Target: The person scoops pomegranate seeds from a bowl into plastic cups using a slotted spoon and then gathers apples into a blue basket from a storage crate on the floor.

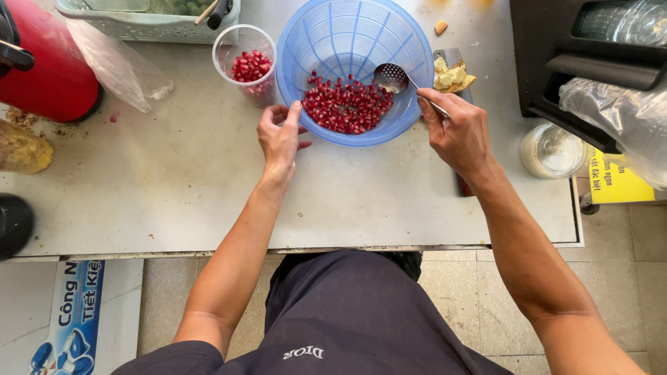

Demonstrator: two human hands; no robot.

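Note:
A blue plastic colander (354, 28) on the grey counter holds a heap of red pomegranate seeds (345, 106). My left hand (280, 137) rests at its near left rim, fingers touching the edge. My right hand (457, 132) grips the handle of a slotted metal spoon (391, 77), whose bowl hangs inside the colander just above the seeds. A clear plastic cup (244, 64) with some pomegranate seeds in it stands just left of the colander.
A red jug (48, 69) and a clear plastic bag (114, 66) lie at the left. Pomegranate peel (451, 75) sits on a knife blade right of the colander. A black machine (590, 55), a glass jar (552, 149) and a pale basket (149, 17) border the counter (174, 180).

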